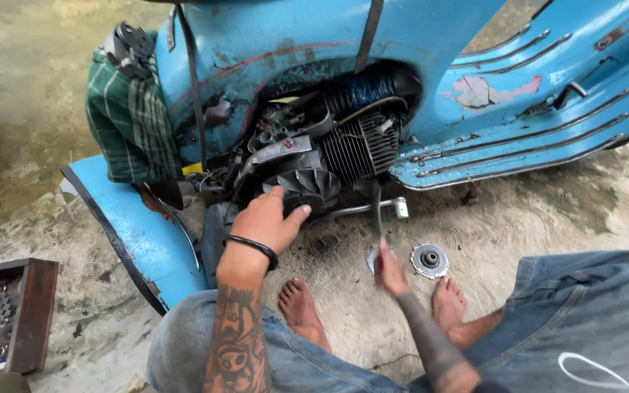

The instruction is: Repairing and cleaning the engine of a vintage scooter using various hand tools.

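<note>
A blue scooter [293,44] lies on its side with its engine [329,145] exposed. My left hand [267,222] rests on the black finned fan wheel [307,185] of the engine, fingers spread over it. My right hand [389,271] grips the lower end of a long dark tool [376,211] that stands upright below the engine's cooling fins. A round metal disc [373,256] lies on the ground under that hand, partly hidden. Beside it to the right lies a toothed round metal part [429,260].
A green checked cloth [129,120] hangs over the scooter's left end. A wooden box of tools [9,313] stands at the lower left. My bare feet [301,309] rest on the stained concrete floor [547,218]. A blue side panel [132,225] leans at the left.
</note>
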